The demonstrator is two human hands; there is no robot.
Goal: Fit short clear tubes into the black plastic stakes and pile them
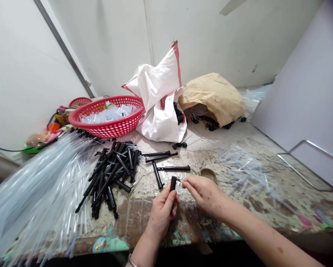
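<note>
My left hand (164, 207) is closed around a black plastic tube (173, 183), held upright near the front edge of the worktable. Beside its upper end, my right hand (201, 191) pinches a thin clear tube (179, 180), whose end meets the black tube's top. Just beyond my hands lie several similar black tubes (174, 168), apart from one another. A larger heap of black tubes (113, 174) is to the left. Behind my right hand stands a small round dish (208, 174).
Long clear tubes (38, 181) cover the left side. Short clear tubes (246, 170) are scattered at right. A red basket (110, 129) of clear pieces, a white sack (160, 89) and a brown paper bag (215, 96) stand behind. A bent metal wire frame (305, 142) juts in at right.
</note>
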